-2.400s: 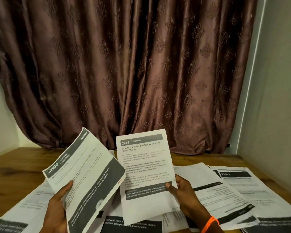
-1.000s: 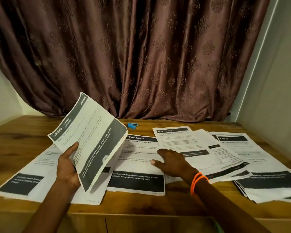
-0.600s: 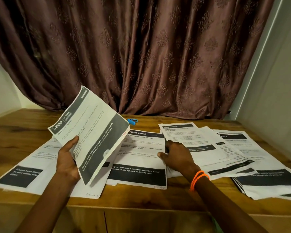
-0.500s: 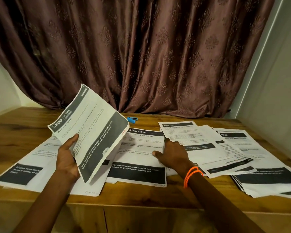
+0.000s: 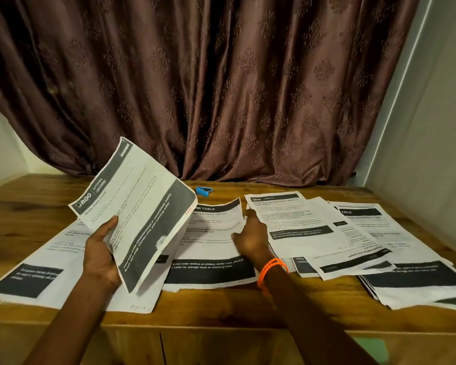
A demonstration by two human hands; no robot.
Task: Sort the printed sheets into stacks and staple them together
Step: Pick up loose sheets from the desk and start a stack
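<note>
My left hand (image 5: pixel 100 248) grips a lifted sheet headed "800 Kitchen" (image 5: pixel 142 206) by its lower left edge and holds it tilted above the table. My right hand (image 5: pixel 250 238), with orange bands at the wrist, pinches the right edge of the "dressing table" sheet (image 5: pixel 211 233), thumb on top; that sheet's upper right corner curls up off the table. Just right of this hand, the "2945" sheet (image 5: pixel 287 217) lies flat on a pile. A small blue stapler (image 5: pixel 204 191) sits behind the sheets.
More printed sheets lie at the left (image 5: pixel 37 267) and in a fanned stack at the right (image 5: pixel 406 259) on the wooden table (image 5: pixel 24 206). A brown curtain (image 5: pixel 221 101) hangs behind; a pale wall (image 5: pixel 432 154) closes the right side.
My right hand laid the "2945" sheet on the right pile, slid left and took the edge of the "dressing table" sheet, whose corner now lifts. My left hand keeps its sheet raised.
</note>
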